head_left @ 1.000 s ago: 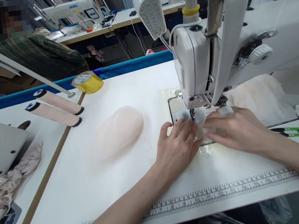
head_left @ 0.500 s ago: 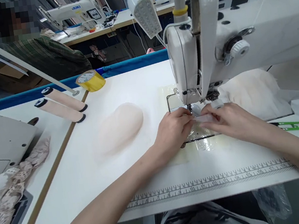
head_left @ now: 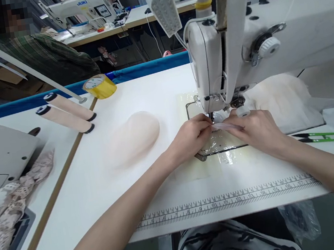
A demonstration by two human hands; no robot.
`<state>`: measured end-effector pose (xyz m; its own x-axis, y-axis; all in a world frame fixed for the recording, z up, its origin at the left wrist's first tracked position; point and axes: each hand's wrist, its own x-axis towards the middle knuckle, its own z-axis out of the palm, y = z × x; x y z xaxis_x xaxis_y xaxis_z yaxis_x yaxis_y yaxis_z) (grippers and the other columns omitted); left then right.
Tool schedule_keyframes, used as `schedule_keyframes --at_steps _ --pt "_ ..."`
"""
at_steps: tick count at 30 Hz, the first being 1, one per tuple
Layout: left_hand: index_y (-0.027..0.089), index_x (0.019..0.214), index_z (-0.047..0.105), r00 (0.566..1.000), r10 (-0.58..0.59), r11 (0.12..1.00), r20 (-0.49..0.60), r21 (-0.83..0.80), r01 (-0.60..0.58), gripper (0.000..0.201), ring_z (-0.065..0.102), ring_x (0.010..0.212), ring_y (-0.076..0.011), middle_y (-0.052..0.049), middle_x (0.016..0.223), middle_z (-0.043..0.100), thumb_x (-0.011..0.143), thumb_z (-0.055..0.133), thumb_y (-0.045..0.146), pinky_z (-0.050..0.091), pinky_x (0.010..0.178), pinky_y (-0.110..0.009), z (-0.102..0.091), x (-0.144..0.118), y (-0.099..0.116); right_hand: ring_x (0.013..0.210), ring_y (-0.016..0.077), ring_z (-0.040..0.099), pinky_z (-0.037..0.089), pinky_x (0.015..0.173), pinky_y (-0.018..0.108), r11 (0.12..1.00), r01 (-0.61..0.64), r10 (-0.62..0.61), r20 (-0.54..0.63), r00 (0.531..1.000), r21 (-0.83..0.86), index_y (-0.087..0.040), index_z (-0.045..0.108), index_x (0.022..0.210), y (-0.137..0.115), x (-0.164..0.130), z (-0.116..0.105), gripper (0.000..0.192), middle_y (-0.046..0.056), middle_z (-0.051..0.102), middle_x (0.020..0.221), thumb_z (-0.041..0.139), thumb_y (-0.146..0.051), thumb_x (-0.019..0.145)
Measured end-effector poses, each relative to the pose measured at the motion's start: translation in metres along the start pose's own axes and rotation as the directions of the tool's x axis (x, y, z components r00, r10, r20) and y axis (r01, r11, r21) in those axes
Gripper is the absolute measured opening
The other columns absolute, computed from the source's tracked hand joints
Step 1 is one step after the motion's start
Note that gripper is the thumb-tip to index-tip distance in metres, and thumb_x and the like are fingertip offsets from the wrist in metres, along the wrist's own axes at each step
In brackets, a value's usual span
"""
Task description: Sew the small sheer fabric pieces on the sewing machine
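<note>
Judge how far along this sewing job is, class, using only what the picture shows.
Looks done: a pale fabric pile lies behind the sewing machine, though whether it is stitched cannot be told. In hand: left hand and right hand pinch a small white strip at the needle. Left: a pale padded piece lies untouched, apart from both hands; green snips lie unused.

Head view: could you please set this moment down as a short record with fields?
left hand: pinching a white strip below the needle
right hand: pinching the same strip from the other side
sewing machine: white, directly behind the hands
snips: green-handled, on the table, right of the right hand
padded cup: pale, left of the left hand
tape roll: yellow, far edge
</note>
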<state>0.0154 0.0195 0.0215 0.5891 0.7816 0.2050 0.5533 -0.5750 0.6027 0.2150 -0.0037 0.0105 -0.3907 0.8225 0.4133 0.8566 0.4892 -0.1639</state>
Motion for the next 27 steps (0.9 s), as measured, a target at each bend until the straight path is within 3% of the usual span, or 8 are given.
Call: schedule_keyframes --at_steps 4,8,12,16,21,27 --pt "0.016 0.085 0.069 0.997 0.083 0.996 -0.001 -0.012 -0.083 0.027 0.062 0.087 -0.0153 -0.008 0.101 0.062 0.091 0.043 0.014 0.051 0.079 -0.03 -0.001 -0.003 -0.007 0.049 0.0113 0.051 0.024 0.047 0.026 0.998 0.043 -0.046 0.045 0.998 0.05 -0.025 0.074 0.09 -0.003 -0.001 -0.003 0.049 0.0 0.067 0.068 0.032 -0.05 0.097" --pt "0.015 0.092 0.07 0.983 0.183 0.981 0.01 0.06 -0.183 0.026 0.061 0.091 -0.0159 -0.01 0.103 0.061 0.092 0.044 0.016 0.051 0.081 -0.03 -0.001 -0.008 -0.011 0.063 0.0129 0.057 0.032 0.056 0.028 0.985 0.171 -0.171 0.037 0.985 -0.015 -0.022 0.073 0.081 -0.005 -0.002 -0.006 0.038 0.0 0.072 0.085 0.043 -0.039 0.097" --pt "0.017 0.102 0.069 0.954 0.3 0.902 0.016 0.319 -0.289 0.025 0.059 0.096 -0.0186 -0.009 0.106 0.064 0.092 0.046 0.017 0.048 0.082 -0.034 0.003 -0.019 -0.009 0.074 0.0155 0.06 0.035 0.066 0.031 0.955 0.287 -0.288 0.001 0.958 -0.07 -0.021 0.072 0.077 -0.008 -0.004 -0.007 0.023 -0.002 0.074 0.093 0.053 -0.019 0.09" --pt "0.02 0.117 0.062 0.921 0.389 0.756 0.031 0.56 -0.338 0.028 0.059 0.103 -0.0213 -0.006 0.114 0.066 0.091 0.052 0.021 0.045 0.085 -0.037 0.009 -0.034 -0.003 0.077 0.0159 0.062 0.036 0.069 0.031 0.932 0.347 -0.349 0.005 0.937 -0.104 -0.019 0.072 0.08 -0.01 -0.005 -0.007 0.024 -0.001 0.074 0.089 0.053 -0.005 0.085" --pt "0.018 0.122 0.059 0.938 0.342 0.715 0.063 0.63 -0.303 0.035 0.051 0.122 -0.0247 -0.009 0.124 0.063 0.091 0.054 0.034 0.039 0.097 -0.039 0.012 -0.046 0.003 0.077 0.0163 0.063 0.036 0.071 0.033 0.926 0.362 -0.362 0.021 0.932 -0.107 -0.019 0.072 0.084 -0.01 -0.006 -0.006 0.028 0.002 0.074 0.091 0.05 -0.003 0.084" --pt "0.018 0.124 0.058 0.943 0.317 0.693 0.102 0.654 -0.304 0.039 0.049 0.125 -0.0271 -0.009 0.122 0.064 0.093 0.049 0.041 0.036 0.101 -0.042 0.008 -0.045 0.004 0.075 0.0152 0.063 0.037 0.074 0.033 0.927 0.361 -0.36 0.028 0.932 -0.103 -0.019 0.072 0.082 -0.009 -0.008 -0.006 0.027 -0.001 0.074 0.096 0.049 -0.004 0.084"
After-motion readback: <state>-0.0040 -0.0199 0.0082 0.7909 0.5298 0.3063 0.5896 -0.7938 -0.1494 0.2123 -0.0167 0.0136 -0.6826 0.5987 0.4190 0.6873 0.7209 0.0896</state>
